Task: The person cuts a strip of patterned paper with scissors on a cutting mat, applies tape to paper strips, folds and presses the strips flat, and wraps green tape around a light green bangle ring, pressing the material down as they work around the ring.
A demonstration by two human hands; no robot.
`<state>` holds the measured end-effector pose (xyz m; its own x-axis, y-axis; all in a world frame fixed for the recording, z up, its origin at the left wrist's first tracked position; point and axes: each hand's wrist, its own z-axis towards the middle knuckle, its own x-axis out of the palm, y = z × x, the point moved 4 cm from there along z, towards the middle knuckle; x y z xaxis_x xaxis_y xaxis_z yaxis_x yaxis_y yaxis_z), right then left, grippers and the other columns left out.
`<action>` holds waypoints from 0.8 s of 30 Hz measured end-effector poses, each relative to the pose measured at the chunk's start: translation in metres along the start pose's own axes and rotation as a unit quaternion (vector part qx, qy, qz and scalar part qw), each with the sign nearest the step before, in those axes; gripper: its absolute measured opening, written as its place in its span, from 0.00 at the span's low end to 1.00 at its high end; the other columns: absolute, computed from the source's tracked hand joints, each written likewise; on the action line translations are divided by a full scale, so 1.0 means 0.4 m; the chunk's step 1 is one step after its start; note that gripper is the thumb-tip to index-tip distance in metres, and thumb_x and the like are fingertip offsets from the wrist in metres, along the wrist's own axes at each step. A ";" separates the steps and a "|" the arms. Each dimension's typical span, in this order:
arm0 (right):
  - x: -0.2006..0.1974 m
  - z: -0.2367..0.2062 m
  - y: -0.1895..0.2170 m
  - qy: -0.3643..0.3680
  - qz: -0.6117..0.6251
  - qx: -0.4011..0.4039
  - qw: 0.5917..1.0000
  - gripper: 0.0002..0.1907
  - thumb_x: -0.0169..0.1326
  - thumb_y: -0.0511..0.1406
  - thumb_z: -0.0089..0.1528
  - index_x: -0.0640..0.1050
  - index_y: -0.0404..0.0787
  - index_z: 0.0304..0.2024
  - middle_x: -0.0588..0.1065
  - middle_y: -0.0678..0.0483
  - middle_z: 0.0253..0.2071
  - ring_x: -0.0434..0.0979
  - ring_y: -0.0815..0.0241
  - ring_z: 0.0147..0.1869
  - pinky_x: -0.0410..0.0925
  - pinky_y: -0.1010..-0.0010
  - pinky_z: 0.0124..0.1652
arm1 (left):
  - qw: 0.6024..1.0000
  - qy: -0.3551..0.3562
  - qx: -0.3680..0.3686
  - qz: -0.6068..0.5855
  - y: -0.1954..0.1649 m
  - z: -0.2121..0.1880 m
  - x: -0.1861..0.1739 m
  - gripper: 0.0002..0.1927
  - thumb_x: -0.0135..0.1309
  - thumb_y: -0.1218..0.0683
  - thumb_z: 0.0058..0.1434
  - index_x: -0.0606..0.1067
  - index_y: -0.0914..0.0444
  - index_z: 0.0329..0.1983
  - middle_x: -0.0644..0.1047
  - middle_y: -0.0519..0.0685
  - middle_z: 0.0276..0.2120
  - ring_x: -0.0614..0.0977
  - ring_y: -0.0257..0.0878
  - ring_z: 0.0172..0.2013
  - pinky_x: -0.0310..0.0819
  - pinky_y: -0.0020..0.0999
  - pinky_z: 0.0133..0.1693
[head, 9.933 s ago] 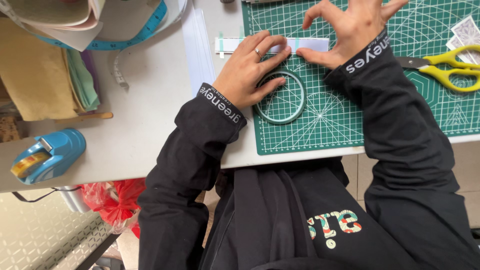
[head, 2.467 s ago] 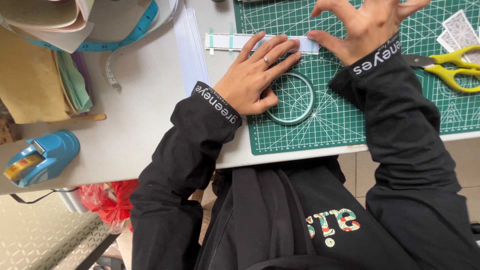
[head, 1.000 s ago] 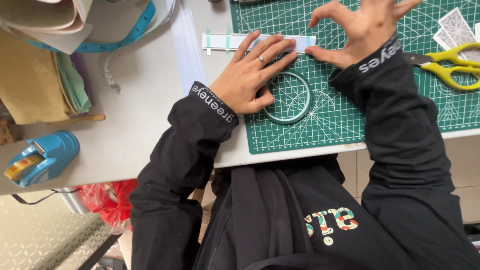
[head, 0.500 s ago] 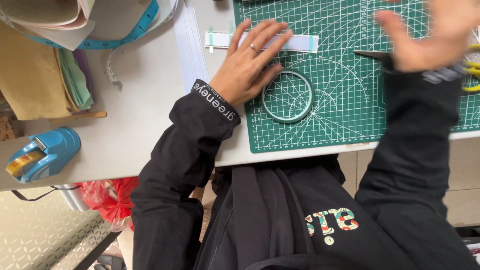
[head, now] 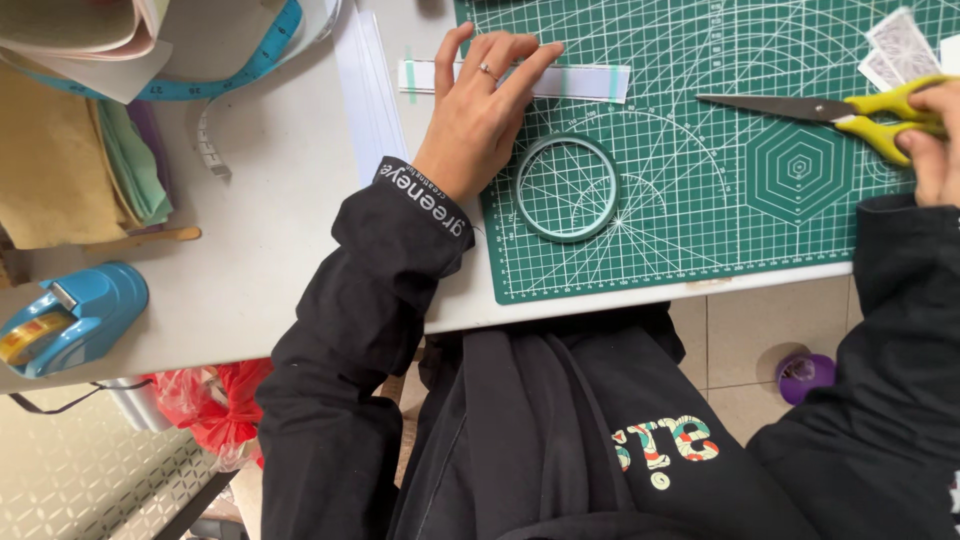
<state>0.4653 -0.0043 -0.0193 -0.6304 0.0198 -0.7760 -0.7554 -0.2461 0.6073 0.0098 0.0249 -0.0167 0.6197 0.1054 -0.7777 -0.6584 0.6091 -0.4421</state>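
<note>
Seen from above at a white worktable [head: 270,250], the scene runs from a blue tape dispenser [head: 68,318] at the near left edge, past a stack of tan, green and purple sheets [head: 80,170] and a blue measuring tape [head: 225,75] curling around the papers at the top left. Several long white paper strips [head: 365,85] lie side by side on the bare tabletop, just beside the left edge of a green gridded cutting mat [head: 700,200]. Next comes the person's left hand [head: 478,115], in a black sleeve, lying palm down with the fingers spread and nearly straight; its fingertips press flat on a white paper strip with pale green bands [head: 580,82], which lies across the upper edge of the mat and partly over the table. The hand grips nothing; it only pins the strip down. Just below and to the right of that hand a pale green roll of tape [head: 566,188] lies flat on the mat, close to the hand but apart from the strip. Farther right, yellow-handled scissors [head: 830,108] rest on the mat, blades closed and pointing left. At the frame's right edge the right hand [head: 932,140] curls over the handles, fingers bent around them. Small patterned paper cards [head: 900,45] lie just above the scissors.
</note>
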 end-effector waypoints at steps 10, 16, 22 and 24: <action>-0.019 0.011 0.113 0.052 -0.153 -0.133 0.978 0.25 0.60 0.21 0.70 0.68 0.31 0.67 0.72 0.39 0.56 0.75 0.46 0.58 0.68 0.63 0.60 | 0.999 -0.010 0.006 0.044 0.002 -0.002 0.017 0.29 0.56 0.67 0.69 0.67 0.56 0.72 0.71 0.44 0.58 0.71 0.38 0.65 0.35 0.52 0.73; -0.001 0.011 0.122 0.030 -0.198 -0.139 0.970 0.35 0.72 0.28 0.61 0.67 0.31 0.64 0.71 0.41 0.55 0.75 0.47 0.58 0.69 0.63 0.58 | 0.999 -0.007 0.001 0.053 0.013 -0.011 0.032 0.28 0.57 0.64 0.70 0.67 0.57 0.71 0.71 0.44 0.60 0.70 0.40 0.66 0.35 0.53 0.72; 0.016 -0.001 0.126 -0.013 -0.226 -0.226 0.948 0.23 0.70 0.27 0.67 0.72 0.31 0.59 0.74 0.43 0.50 0.74 0.49 0.49 0.68 0.64 0.48 | 0.998 -0.007 0.002 0.054 0.014 -0.009 0.037 0.27 0.57 0.64 0.69 0.68 0.56 0.70 0.71 0.44 0.60 0.70 0.40 0.66 0.34 0.53 0.72; 0.022 0.003 0.140 -0.023 -0.246 -0.258 0.934 0.19 0.69 0.27 0.68 0.74 0.31 0.56 0.75 0.43 0.49 0.75 0.49 0.47 0.68 0.64 0.45 | 0.999 -0.005 0.000 0.053 0.014 -0.012 0.036 0.27 0.57 0.64 0.69 0.68 0.56 0.69 0.71 0.44 0.59 0.70 0.40 0.66 0.34 0.53 0.72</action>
<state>0.4170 -0.0167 0.0081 -0.2458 0.2927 -0.9240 -0.7771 -0.6294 0.0074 0.0130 0.0261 -0.0324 0.5504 0.1767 -0.8160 -0.7207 0.5939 -0.3576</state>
